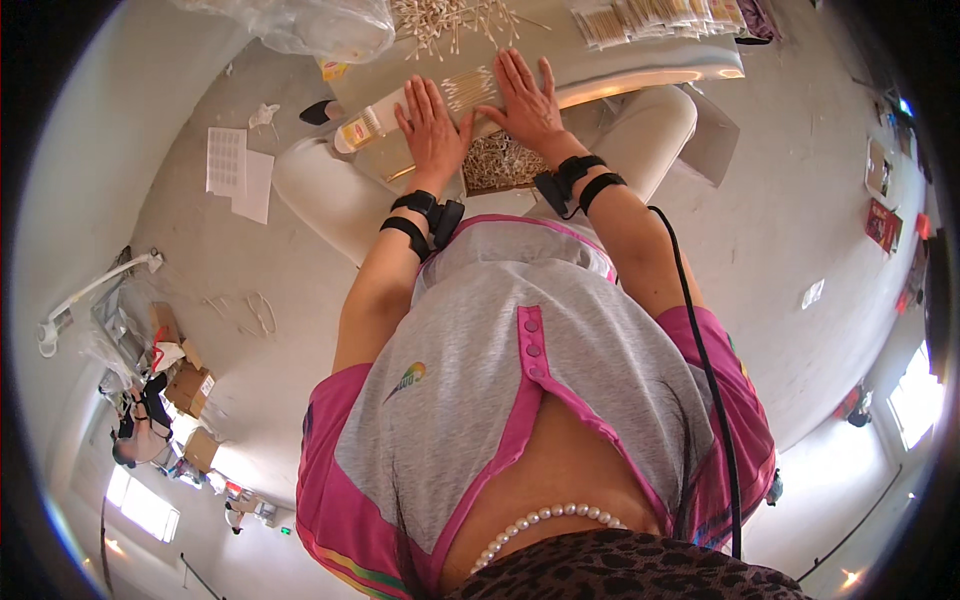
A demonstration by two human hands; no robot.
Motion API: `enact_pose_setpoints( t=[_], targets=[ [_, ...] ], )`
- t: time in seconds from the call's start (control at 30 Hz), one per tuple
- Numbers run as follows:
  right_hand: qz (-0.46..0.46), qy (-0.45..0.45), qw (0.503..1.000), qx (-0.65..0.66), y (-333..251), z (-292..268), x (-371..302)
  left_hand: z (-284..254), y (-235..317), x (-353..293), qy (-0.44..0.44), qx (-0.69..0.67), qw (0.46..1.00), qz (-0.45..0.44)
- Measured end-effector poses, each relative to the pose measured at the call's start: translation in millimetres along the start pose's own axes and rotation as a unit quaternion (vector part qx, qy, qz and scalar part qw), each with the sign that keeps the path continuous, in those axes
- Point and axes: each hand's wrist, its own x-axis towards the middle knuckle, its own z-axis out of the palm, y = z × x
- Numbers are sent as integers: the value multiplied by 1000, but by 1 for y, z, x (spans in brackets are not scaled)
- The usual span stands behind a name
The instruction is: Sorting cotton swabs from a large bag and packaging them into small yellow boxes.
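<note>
A row of cotton swabs [467, 88] lies side by side on the table, between the fingers of my two hands. My left hand [432, 128] is flat with its fingers stretched out, at the left end of the row. At the right end my right hand [526, 105] lies likewise with fingers extended and the thumb pointing toward the left thumb. Left of my left hand is a clear plastic packet [360, 130] with a yellow and red label. Whether either palm presses on a swab is hidden.
A loose heap of cotton swabs [455, 22] lies at the back. Filled swab packs [655, 20] are stacked back right, and a clear plastic bag [335, 28] is back left. Below the table's near edge, a box [503, 163] of loose swabs sits between my legs.
</note>
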Motion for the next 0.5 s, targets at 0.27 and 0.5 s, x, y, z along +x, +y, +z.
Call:
enact_pose_setpoints(
  t=[0.27, 0.5],
  targets=[
    [-6, -30, 998, -52, -7, 11, 4, 3, 2, 6, -11, -7, 1000, 20],
    [-12, -44, 996, -78, -13, 5, 6, 2, 2, 5, -7, -2, 1000, 17]
  ],
)
